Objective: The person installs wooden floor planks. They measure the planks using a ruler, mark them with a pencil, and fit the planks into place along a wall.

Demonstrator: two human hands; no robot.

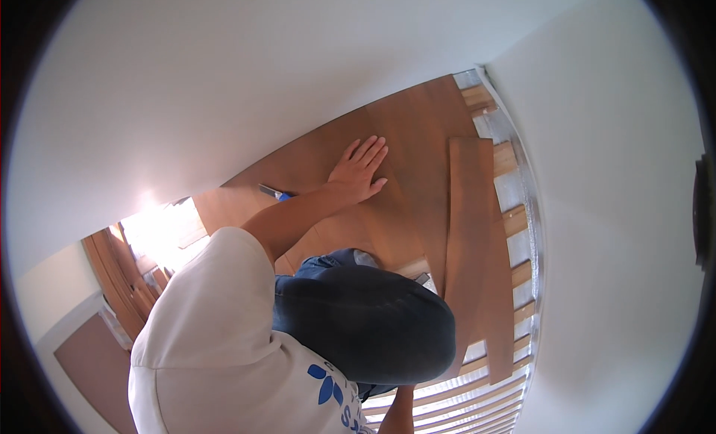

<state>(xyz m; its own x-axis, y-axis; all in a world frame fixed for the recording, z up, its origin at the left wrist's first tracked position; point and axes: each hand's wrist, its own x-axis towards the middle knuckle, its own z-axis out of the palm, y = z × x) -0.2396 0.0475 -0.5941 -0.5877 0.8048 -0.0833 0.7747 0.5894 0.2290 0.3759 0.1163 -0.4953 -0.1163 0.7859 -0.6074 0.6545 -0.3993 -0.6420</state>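
Floorboards (pixel 418 147) of brown wood were spread directly beneath the left-hand grip (pixel 362 169) and on every side of it, reaching up to the white upper wall (pixel 246 83). To the right of that grip, well apart from it, a long board (pixel 476 232) was set along the stepped edge of the flooring, its left side marked by a dark line.

One long board of this kind was counted, and one utility knife (pixel 282 196) with a blue handle, seen on the floorboards just beside the left forearm (pixel 298 219) and partly covered by it. Down the right side at least five pale wooden battens (pixel 514 220) were exposed over silvery underlay (pixel 511 191); lower down, more were crowded together and could not be counted surely. One bent knee in dark jeans (pixel 365 322) was raised over the floorboards, below the grip.

The left-hand grip was opened flat, palm down, with the fingers slightly parted and the thumb held away; nothing was clasped, and only the floorboards were touched. Of the right arm, a forearm (pixel 399 413) was shown below the knee; the right-hand grip was hidden, so its state could not be told.
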